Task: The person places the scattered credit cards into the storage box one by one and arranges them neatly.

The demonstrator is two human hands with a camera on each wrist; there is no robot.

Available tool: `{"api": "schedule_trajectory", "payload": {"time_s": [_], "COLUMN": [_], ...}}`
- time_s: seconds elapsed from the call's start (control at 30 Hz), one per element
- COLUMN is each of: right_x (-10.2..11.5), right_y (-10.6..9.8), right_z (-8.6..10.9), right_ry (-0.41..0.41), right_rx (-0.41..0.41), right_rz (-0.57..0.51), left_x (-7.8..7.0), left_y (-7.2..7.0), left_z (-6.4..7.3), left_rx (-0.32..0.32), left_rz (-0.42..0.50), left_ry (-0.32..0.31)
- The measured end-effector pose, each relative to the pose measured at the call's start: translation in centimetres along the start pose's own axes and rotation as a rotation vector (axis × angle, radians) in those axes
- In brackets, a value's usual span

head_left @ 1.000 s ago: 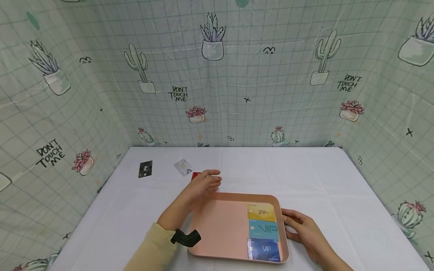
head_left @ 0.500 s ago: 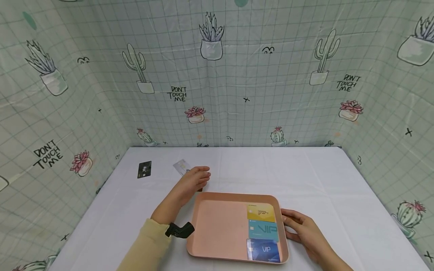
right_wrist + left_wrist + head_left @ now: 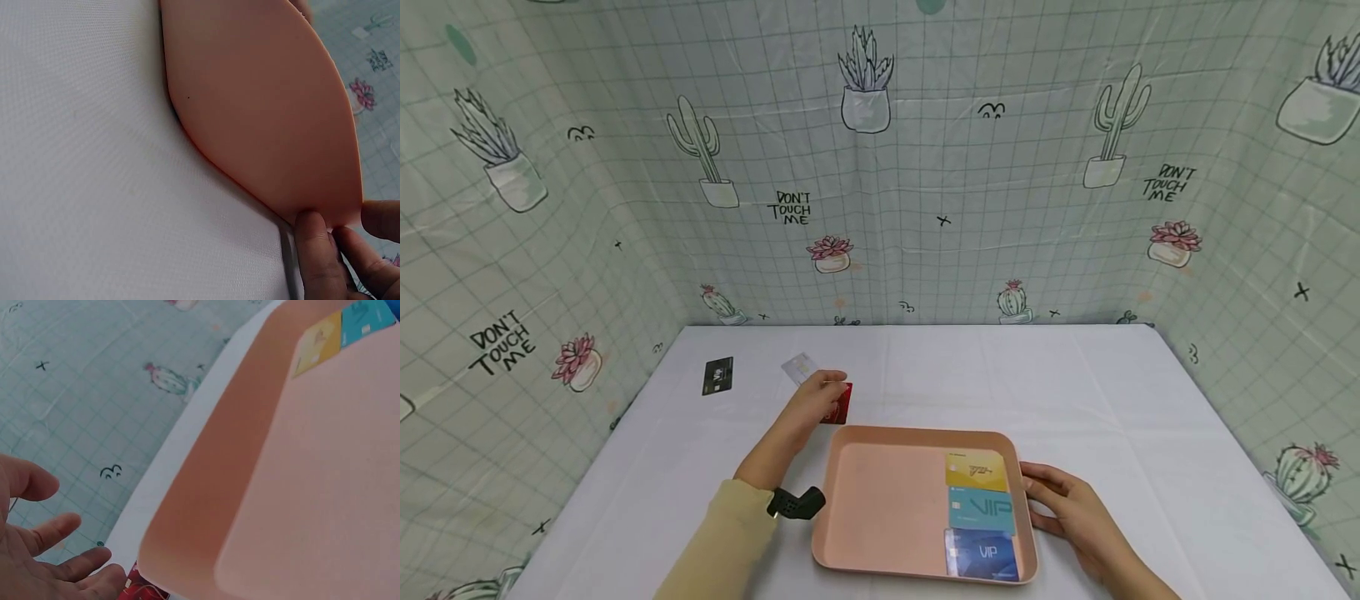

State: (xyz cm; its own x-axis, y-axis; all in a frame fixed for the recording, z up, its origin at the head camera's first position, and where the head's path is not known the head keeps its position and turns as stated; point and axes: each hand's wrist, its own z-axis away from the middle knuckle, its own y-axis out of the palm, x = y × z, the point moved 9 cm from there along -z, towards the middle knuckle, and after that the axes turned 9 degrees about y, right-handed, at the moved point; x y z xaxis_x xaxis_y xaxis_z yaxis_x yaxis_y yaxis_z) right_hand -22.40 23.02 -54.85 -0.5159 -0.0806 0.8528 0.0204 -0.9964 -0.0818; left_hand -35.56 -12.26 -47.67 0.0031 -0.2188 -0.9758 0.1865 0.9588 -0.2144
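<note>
In the head view my left hand (image 3: 811, 402) reaches over a red card (image 3: 844, 403) on the table, covering its left part. In the left wrist view the fingers of that hand are spread and loosely bent, with the red card (image 3: 145, 589) partly visible beside their tips. My right hand (image 3: 1078, 517) touches the outer right wall of a pink tray (image 3: 880, 437) with its fingertips; the right wrist view has the fingers (image 3: 315, 250) against that wall. Along the tray's right side lie a yellow card (image 3: 976, 472), a teal card (image 3: 982, 509) and a blue card (image 3: 982, 554).
A silver card (image 3: 797, 367) lies just behind my left hand, partly covered. Farther left is a black card (image 3: 717, 376). White cloth (image 3: 1112, 392) covers the table, and a patterned curtain (image 3: 910, 183) surrounds its back and sides.
My left hand has drawn leftward from the tray's back left corner to over the red card, exposing more of that card. The right hand and the tray have stayed put.
</note>
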Motion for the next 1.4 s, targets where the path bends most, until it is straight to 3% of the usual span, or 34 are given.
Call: {"api": "schedule_trajectory", "payload": {"time_s": [0.4,0.57,0.73,0.87,0.97,1.13,1.4], "right_x": [-0.2,-0.1,-0.1,-0.1,-0.2,-0.1,-0.1], "right_y": [0.1,0.1,0.1,0.0,0.0,0.1,0.0], "right_z": [0.2,0.2,0.1,0.1,0.1,0.0,-0.1], "right_ry": [0.006,0.001,0.008,0.011,0.01,0.001,-0.014], "right_rx": [0.006,0.008,-0.005,-0.008,-0.007,0.001,0.001], "right_rz": [-0.006,-0.002,-0.003,0.007,0.016,0.019,0.024], "left_x": [2.2,1.8,1.7,2.1,2.4,2.1,1.8], "left_y": [-1.9,-1.9,-1.6,-1.4,-1.3,-1.2,-1.7], "left_z": [-1.5,-2.3,-2.4,-2.4,-2.4,-2.7,-3.1], "left_rx": [-0.069,0.004,0.126,0.212,0.252,0.274,0.236], "left_rz": [-0.143,-0.27,-0.517,-0.683,-0.712,-0.768,-0.846], "left_ry": [0.017,0.11,0.175,0.187,0.164,0.186,0.202]}}
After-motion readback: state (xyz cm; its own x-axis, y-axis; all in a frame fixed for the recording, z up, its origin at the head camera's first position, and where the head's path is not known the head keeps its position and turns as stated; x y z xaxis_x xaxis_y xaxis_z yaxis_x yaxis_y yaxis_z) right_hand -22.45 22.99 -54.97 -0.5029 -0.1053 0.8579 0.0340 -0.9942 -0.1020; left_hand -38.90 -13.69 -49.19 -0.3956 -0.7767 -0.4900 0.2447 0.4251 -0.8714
